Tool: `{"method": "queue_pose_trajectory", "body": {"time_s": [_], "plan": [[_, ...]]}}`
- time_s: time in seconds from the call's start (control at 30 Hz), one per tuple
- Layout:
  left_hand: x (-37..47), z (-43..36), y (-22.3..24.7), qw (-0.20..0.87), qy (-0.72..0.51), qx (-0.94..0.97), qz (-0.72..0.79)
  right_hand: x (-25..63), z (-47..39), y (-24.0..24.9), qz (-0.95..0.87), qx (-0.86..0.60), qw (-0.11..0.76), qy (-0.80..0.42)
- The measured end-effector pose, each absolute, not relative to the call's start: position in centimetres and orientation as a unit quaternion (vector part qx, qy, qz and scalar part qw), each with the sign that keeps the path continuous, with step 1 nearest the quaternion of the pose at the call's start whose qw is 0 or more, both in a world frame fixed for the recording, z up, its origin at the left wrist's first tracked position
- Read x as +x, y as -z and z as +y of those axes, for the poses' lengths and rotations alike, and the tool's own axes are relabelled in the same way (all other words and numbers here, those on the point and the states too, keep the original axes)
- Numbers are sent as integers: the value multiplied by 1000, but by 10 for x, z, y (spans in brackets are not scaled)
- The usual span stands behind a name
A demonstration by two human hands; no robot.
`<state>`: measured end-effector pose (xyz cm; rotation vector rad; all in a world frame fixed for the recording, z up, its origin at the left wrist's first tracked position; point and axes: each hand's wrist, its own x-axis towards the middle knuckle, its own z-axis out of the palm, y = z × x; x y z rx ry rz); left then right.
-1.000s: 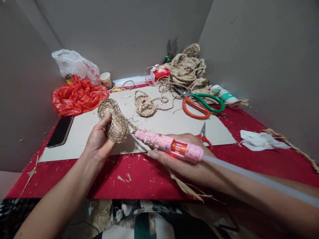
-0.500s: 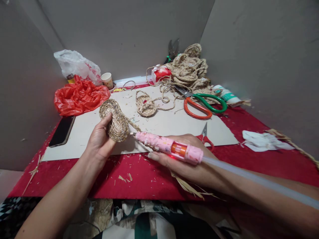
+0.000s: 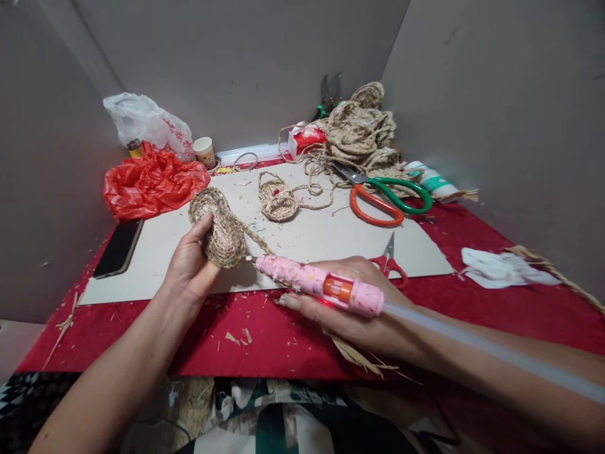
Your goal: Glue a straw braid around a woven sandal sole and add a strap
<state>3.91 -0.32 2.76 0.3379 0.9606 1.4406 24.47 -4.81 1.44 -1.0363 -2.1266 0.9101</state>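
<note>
My left hand (image 3: 191, 261) grips a woven straw sole (image 3: 218, 230) by its left edge, thumb on top. A braided strand (image 3: 255, 238) runs from the sole toward my right hand. My right hand (image 3: 340, 302) is closed around a pink wrapped glue gun (image 3: 302, 277), its tip close to the sole's right edge. A clear glue stick (image 3: 454, 331) sticks out behind the gun over my forearm. Loose straw ends (image 3: 357, 356) hang below my right hand. On the white board (image 3: 165, 252) lies a small woven slipper (image 3: 278, 200).
Large scissors (image 3: 378, 214) and small red scissors (image 3: 389, 261) lie on the right. Behind are a braided rope heap (image 3: 362, 129) and a paper cup (image 3: 204, 152). At left are a red plastic bag (image 3: 151, 183) and a phone (image 3: 118, 249); at right, a white cloth (image 3: 501, 268).
The glue gun in my right hand has shifted very slightly left and down. My left hand and the sole have hardly moved.
</note>
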Motion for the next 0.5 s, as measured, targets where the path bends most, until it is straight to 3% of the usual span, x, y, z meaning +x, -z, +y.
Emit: {"method": "queue_pose_trajectory", "body": {"time_s": [0.5], "plan": [[37, -3, -26, 634, -636, 144, 416, 246, -46, -6, -830, -348, 298, -317]]}}
